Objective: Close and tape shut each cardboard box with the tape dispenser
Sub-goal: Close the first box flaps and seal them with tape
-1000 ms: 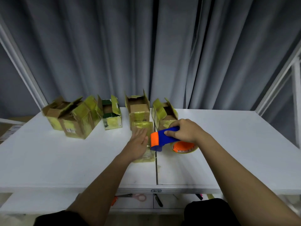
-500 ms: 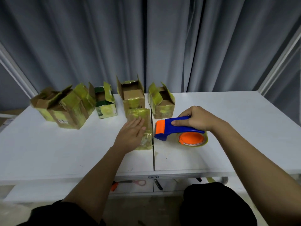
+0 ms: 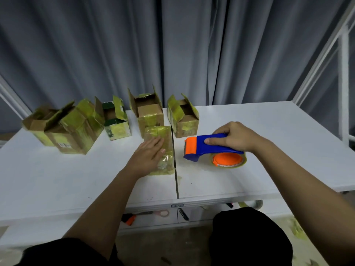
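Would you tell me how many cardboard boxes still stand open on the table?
5, in a back row: far-left box, large box, green-edged box, tall box, rightmost box. None seems hidden.

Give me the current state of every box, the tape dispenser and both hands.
Front box: closed, taped over, under the left hand.
Far-left box: flaps open.
Large box: flaps open.
Green-trimmed box: flaps open.
Centre back box: flaps open.
Right back box: flaps open.
Tape dispenser: gripped, apart from the boxes.
Left hand: flat, pressing on the front box.
Right hand: grips the dispenser handle.
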